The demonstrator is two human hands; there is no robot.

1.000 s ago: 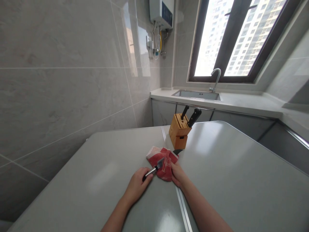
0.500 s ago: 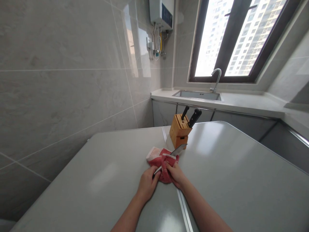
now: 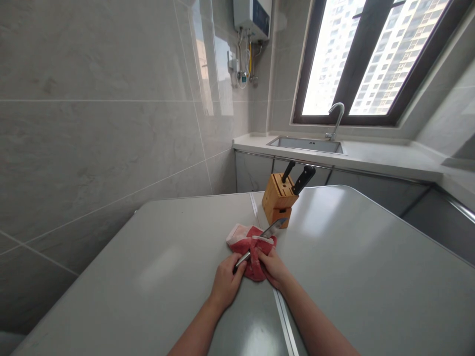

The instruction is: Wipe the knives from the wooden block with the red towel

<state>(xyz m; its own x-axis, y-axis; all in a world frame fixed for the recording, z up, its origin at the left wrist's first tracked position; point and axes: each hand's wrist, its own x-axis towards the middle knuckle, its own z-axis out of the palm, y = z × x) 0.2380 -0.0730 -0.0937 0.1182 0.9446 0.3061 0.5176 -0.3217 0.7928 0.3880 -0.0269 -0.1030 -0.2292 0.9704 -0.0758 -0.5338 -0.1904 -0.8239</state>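
Observation:
My left hand (image 3: 227, 278) is closed around the handle of a knife (image 3: 273, 227), whose blade points away to the upper right. A red and white cloth (image 3: 241, 239) is folded around the middle of the blade. My right hand (image 3: 273, 267) grips this cloth over the blade, and the far end of the blade sticks out beyond it. Just past the blade tip stands a wooden knife block (image 3: 279, 194) holding two black-handled knives, a larger one (image 3: 303, 179) and a smaller one (image 3: 288, 171).
A pale glossy table (image 3: 178, 237) with a metal seam lies under the hands. Beyond it run a white counter (image 3: 382, 153), a sink (image 3: 308, 144) and a faucet (image 3: 337, 118). A tiled wall (image 3: 111, 148) rises on the left, with a water heater (image 3: 251, 19) near the corner.
The view has shifted slightly. Both hands keep their grip on the knife and cloth, and their position against the blade looks nearly the same.

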